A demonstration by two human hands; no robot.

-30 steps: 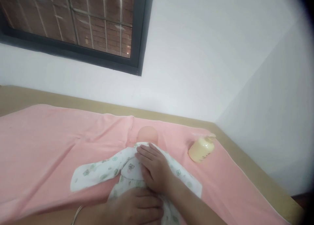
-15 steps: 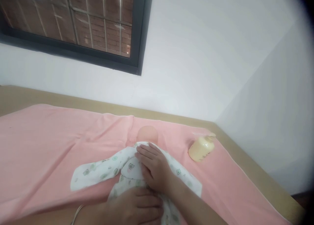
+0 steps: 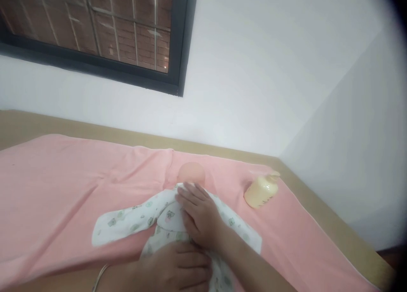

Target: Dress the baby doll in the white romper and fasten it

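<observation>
A baby doll lies on a pink towel; only the top of its bare head shows. It wears a white printed garment with one sleeve spread out to the left. My right hand lies flat on the doll's chest, fingers stretched out toward the collar. My left hand rests lower on the garment at the bottom edge, fingers lying over the cloth; a thin bangle is on that wrist.
A pale yellow pump bottle lies on its side on the towel, right of the doll's head. The towel covers a tan surface set in a white-walled corner. A dark-framed window is above left.
</observation>
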